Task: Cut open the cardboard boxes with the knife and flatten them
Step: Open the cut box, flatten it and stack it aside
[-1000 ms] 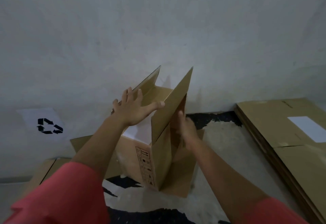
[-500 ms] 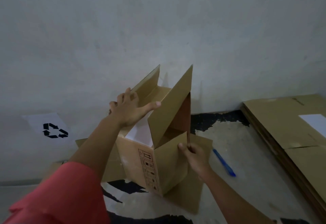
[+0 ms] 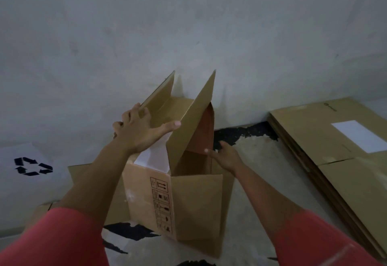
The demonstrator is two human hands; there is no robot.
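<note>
- We see the cardboard box (image 3: 196,202) standing upright on the floor (image 3: 261,171), one corner towards us and the top open. It is not yet flattened.
- The right hand (image 3: 227,156) is at the box's right end. The thumb is inside the upright end flap (image 3: 204,131) and the fingers are outside its edge, so it pinches that flap. We guess this is to fold it outward.
- The left hand (image 3: 138,131) is higher and spread. Its fingers lie on the left long flap (image 3: 161,98) and its thumb stretches to the right long flap (image 3: 192,123). We read that as bracing the flaps apart and steadying the box.
- The box sits between the two hands, touching both, near the floor's far edge by the wall (image 3: 188,24).
- The flattened stack (image 3: 335,161) lies along the floor's right edge, well apart.
- No knife is in view.
</note>
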